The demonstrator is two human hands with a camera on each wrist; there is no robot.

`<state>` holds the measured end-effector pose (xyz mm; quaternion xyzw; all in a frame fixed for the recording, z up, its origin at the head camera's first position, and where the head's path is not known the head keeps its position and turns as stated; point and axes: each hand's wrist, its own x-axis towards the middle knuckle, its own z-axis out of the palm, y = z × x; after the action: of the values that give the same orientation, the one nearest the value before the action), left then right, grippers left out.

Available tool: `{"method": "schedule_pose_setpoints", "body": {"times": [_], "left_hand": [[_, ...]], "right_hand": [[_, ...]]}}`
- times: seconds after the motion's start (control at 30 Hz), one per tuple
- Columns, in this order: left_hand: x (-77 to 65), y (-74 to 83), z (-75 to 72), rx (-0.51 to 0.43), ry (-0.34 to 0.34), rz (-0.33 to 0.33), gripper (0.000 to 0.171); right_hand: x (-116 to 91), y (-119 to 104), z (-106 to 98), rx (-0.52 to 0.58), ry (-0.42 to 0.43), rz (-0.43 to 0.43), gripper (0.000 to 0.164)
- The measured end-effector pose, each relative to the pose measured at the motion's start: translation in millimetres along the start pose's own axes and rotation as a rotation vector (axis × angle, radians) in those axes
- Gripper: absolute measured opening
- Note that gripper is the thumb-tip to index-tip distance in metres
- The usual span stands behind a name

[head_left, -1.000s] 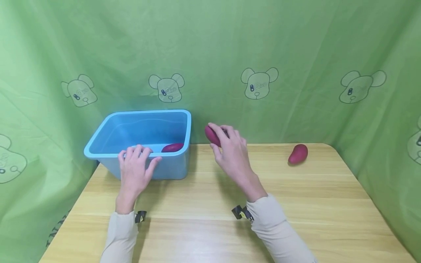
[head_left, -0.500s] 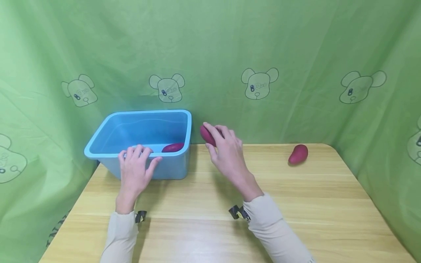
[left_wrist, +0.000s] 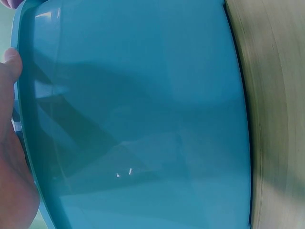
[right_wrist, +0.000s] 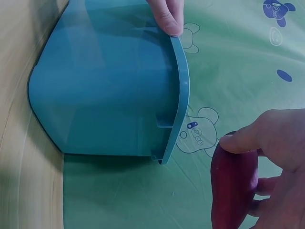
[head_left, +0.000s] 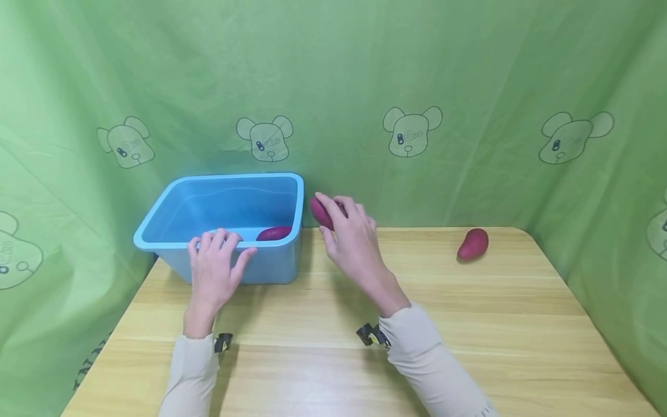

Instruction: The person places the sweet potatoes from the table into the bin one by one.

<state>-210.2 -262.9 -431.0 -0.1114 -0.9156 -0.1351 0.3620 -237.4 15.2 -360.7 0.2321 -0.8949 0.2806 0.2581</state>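
A dark red mango (head_left: 321,213) is held in my right hand (head_left: 355,242), pinched between thumb and fingers in the air just right of the blue plastic bin (head_left: 299,208). The right wrist view shows this mango (right_wrist: 232,186) long and smooth under the thumb. My left hand (head_left: 216,266) grips the bin's near rim, fingers hooked over it and thumb on the outer side. Inside the bin, by the right end, lies another mango (head_left: 274,233), partly hidden by the front wall. A third mango (head_left: 473,244) rests on the table's far right.
The bin stands at the back left of the wooden table (head_left: 323,324). Behind and on both sides hangs a green curtain (head_left: 339,69) printed with mouse heads, close against the table's back edge.
My right hand has moved slowly left with its mango, nearer to the bin's right side. The left hand, the bin and the other mangoes have stayed in place.
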Motion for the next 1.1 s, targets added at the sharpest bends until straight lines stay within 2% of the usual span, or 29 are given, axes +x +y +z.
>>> {"method": "schedule_pose_setpoints", "body": {"times": [1.1], "left_hand": [[1.7,-1.0,-0.4,0.002,0.003,0.005,0.04]], "right_hand": [[18,-18,21,0.017,-0.022,-0.048,0.059]]}}
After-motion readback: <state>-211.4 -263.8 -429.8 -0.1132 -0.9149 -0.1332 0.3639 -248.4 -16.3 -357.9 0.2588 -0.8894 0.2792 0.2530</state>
